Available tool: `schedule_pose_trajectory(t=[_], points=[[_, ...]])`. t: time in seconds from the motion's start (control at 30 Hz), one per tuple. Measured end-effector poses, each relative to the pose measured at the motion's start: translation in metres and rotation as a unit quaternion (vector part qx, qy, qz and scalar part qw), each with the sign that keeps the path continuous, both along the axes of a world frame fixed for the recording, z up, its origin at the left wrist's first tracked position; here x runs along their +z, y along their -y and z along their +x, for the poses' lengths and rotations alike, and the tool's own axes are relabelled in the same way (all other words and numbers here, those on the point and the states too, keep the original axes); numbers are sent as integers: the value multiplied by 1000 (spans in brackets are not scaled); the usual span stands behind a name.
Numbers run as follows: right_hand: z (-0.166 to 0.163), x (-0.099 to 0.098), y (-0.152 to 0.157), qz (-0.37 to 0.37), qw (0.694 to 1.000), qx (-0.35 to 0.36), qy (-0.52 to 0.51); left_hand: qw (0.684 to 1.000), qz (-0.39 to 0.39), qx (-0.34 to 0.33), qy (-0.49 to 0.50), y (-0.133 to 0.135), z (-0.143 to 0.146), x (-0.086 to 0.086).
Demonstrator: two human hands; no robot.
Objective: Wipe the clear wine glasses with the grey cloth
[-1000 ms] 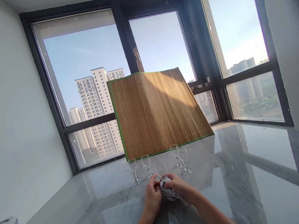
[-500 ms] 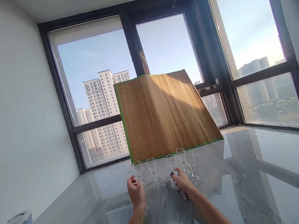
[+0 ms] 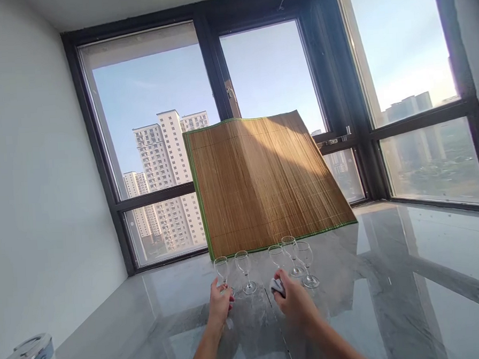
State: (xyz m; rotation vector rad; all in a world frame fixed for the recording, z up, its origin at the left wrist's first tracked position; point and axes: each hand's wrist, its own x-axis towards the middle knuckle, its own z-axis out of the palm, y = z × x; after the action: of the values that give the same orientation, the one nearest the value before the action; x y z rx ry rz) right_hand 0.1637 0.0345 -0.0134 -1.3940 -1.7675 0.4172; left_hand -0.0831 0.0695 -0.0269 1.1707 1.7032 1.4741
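Note:
Several clear stemmed wine glasses stand upright on the grey glossy surface. My left hand [image 3: 221, 305] is at the foot of the leftmost wine glass [image 3: 221, 266], its fingers apart; whether they touch the glass I cannot tell. Just right of it is a second wine glass [image 3: 243, 262], untouched. A bunched pale cloth [image 3: 277, 288] is squeezed in my right hand [image 3: 296, 297]. Behind that hand stands a middle wine glass [image 3: 276, 255], its lower part hidden. Two more, a rear glass [image 3: 288, 245] and a right-hand glass [image 3: 304, 255], stand close together.
A bamboo mat [image 3: 259, 184] with green edging leans against the dark-framed windows behind the glasses. At the lower left corner is a round lidded container [image 3: 26, 357], partly cut off. A white wall [image 3: 30, 174] rises on the left. The tiled surface [image 3: 170, 317] reflects the light.
My left hand has reached slightly forward and its curled fingers have spread at the leftmost glass. My right hand has turned, with more of the cloth now hidden in it. The glasses stay put.

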Motion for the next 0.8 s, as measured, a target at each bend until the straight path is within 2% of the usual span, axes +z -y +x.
schedule_pose_trajectory(t=[0.07,0.17,0.4,0.53,0.63,0.8], points=[[3,3,2,-1,996,18,88,999,2,20,-32,-2,-1,-1],[7,2,0,-1,985,-5,171,997,17,30,-62,0,1,2],[9,1,-8,20,969,-22,247,989,70,55,-116,13,15,6],[5,0,-11,21,963,-28,266,983,107,-7,-152,21,32,7],[4,-2,-8,22,963,-24,269,967,125,-57,-214,32,45,11],[6,0,1,13,967,50,249,937,118,-61,-324,49,58,24]])
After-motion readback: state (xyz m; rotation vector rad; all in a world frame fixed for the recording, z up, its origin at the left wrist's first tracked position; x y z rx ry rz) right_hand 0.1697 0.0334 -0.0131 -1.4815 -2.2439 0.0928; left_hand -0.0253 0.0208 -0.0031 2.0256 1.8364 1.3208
